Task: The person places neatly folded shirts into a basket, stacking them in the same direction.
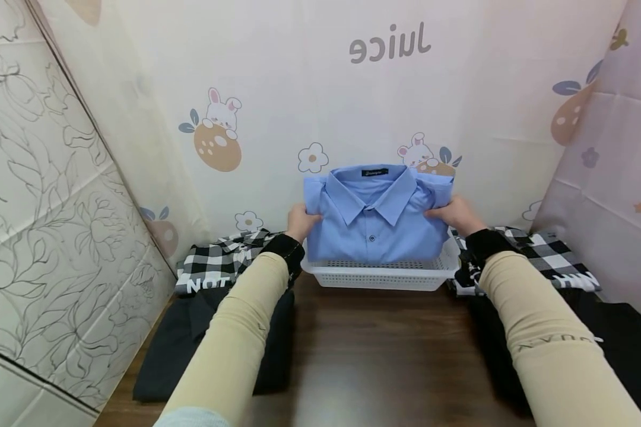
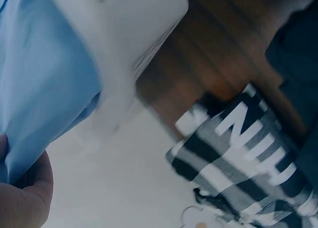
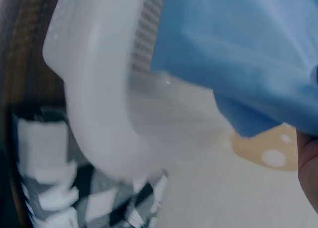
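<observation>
A folded light-blue collared shirt [image 1: 374, 231] is held by its two sides, collar up, over a white perforated plastic basket [image 1: 379, 277]. My left hand [image 1: 301, 223] pinches the shirt's left side, the thumb in front. On the opposite side my right hand [image 1: 456, 214] grips the cloth in the same way. The left wrist view shows the blue shirt [image 2: 44, 74] hanging from the fingers beside the basket's rim [image 2: 117, 96]. In the right wrist view a lower corner of the shirt [image 3: 243, 111] overlaps the basket's inside.
Left of the basket lie a black-and-white checked garment [image 1: 208, 261] and a folded black garment [image 1: 165, 350]. To the right are another checked garment [image 1: 550, 255] and black clothing [image 1: 625, 338]. A patterned curtain [image 1: 278, 77] hangs behind the brown wooden table [image 1: 379, 356].
</observation>
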The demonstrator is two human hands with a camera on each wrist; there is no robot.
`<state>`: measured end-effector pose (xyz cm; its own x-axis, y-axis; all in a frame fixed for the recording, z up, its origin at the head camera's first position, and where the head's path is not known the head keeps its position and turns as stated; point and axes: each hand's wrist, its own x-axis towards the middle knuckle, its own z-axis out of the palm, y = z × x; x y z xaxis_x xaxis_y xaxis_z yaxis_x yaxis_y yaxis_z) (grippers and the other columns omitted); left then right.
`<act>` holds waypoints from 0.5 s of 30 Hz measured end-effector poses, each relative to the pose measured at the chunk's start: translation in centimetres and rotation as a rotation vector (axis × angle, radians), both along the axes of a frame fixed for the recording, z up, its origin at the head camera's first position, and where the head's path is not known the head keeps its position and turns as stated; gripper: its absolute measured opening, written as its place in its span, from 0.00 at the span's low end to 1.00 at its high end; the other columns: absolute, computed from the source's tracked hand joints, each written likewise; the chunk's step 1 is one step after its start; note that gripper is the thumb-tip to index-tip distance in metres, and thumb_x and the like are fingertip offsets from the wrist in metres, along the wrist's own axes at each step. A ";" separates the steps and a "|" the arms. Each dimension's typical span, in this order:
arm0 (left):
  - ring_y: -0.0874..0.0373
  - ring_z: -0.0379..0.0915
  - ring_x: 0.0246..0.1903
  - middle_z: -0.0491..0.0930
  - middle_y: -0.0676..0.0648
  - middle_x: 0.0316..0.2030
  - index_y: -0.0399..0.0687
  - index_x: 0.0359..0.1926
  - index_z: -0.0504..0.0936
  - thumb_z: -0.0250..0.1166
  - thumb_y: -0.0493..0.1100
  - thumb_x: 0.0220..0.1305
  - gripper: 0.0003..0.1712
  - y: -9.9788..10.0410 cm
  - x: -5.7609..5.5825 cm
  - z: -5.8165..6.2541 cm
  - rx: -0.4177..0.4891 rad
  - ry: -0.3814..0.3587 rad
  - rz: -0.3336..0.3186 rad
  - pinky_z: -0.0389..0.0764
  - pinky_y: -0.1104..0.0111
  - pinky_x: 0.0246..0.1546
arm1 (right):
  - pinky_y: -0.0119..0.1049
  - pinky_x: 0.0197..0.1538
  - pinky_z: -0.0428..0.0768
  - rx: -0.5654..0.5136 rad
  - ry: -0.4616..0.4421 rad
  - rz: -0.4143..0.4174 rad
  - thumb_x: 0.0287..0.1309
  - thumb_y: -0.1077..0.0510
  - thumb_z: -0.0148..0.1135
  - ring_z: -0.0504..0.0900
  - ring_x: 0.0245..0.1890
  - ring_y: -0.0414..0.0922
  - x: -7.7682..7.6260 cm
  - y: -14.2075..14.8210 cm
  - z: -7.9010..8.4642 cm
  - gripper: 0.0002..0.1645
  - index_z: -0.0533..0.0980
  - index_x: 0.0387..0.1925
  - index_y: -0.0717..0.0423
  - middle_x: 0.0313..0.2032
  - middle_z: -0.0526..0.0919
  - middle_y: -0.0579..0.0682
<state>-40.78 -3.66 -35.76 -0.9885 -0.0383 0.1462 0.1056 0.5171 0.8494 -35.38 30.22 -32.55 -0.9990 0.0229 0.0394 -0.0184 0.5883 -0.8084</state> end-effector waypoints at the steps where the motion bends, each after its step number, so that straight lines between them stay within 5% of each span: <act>1: 0.51 0.76 0.45 0.80 0.41 0.45 0.37 0.44 0.79 0.68 0.38 0.51 0.18 0.2 -1.4 -1.6 -0.027 0.006 0.013 0.76 0.63 0.46 | 0.57 0.60 0.62 0.004 -0.006 -0.007 0.53 0.61 0.61 0.62 0.58 0.67 -0.1 0.0 -0.6 0.36 0.58 0.56 0.81 0.58 0.61 0.76; 5: 0.58 0.77 0.32 0.82 0.50 0.34 0.49 0.33 0.81 0.74 0.46 0.40 0.16 0.2 -13.7 -13.9 -0.144 0.086 0.044 0.77 0.66 0.33 | 0.56 0.61 0.60 0.015 -0.039 -0.025 0.51 0.64 0.61 0.61 0.60 0.67 -0.7 -0.1 -2.4 0.34 0.59 0.54 0.82 0.58 0.61 0.76; 6: 0.59 0.77 0.31 0.82 0.51 0.32 0.51 0.31 0.81 0.74 0.47 0.39 0.15 0.3 -15.7 -16.0 -0.160 0.088 0.052 0.77 0.66 0.32 | 0.55 0.61 0.61 -0.007 -0.042 -0.015 0.50 0.64 0.62 0.63 0.59 0.64 -0.6 0.1 -2.7 0.32 0.62 0.52 0.81 0.58 0.64 0.74; 8: 0.58 0.77 0.32 0.82 0.51 0.33 0.51 0.31 0.82 0.74 0.46 0.40 0.15 0.4 -17.6 -18.2 -0.174 0.060 0.049 0.77 0.64 0.33 | 0.50 0.55 0.70 -0.031 -0.006 -0.009 0.44 0.63 0.68 0.72 0.52 0.60 -3.2 1.7 -5.3 0.29 0.69 0.44 0.79 0.50 0.72 0.71; 12: 0.54 0.77 0.36 0.82 0.46 0.38 0.44 0.37 0.82 0.72 0.44 0.44 0.17 1.1 -12.9 -15.1 -0.233 0.002 0.050 0.77 0.63 0.36 | 0.40 0.34 0.78 -0.008 0.036 -0.049 0.30 0.60 0.75 0.79 0.32 0.50 -10.2 6.0 -12.3 0.27 0.75 0.33 0.74 0.34 0.80 0.62; 14: 0.52 0.76 0.36 0.82 0.44 0.38 0.42 0.37 0.81 0.71 0.45 0.44 0.18 1.4 -12.1 -14.7 -0.291 -0.018 0.042 0.76 0.63 0.34 | 0.38 0.25 0.75 0.026 0.043 -0.051 0.26 0.60 0.75 0.76 0.24 0.49 -13.2 7.6 -15.5 0.32 0.71 0.34 0.78 0.29 0.78 0.64; 15: 0.52 0.75 0.34 0.81 0.44 0.36 0.42 0.36 0.81 0.71 0.46 0.43 0.18 1.5 -12.0 -14.7 -0.311 -0.027 0.028 0.75 0.64 0.32 | 0.42 0.30 0.78 0.045 -0.032 -0.058 0.31 0.60 0.73 0.78 0.30 0.53 -13.2 7.4 -15.6 0.35 0.69 0.41 0.79 0.36 0.77 0.67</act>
<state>-52.74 -2.12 -50.48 -0.9914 -0.0230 0.1288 0.0672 0.7549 0.6524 -48.59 37.58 -48.10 -0.9968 0.0794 0.0100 0.0418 0.6235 -0.7807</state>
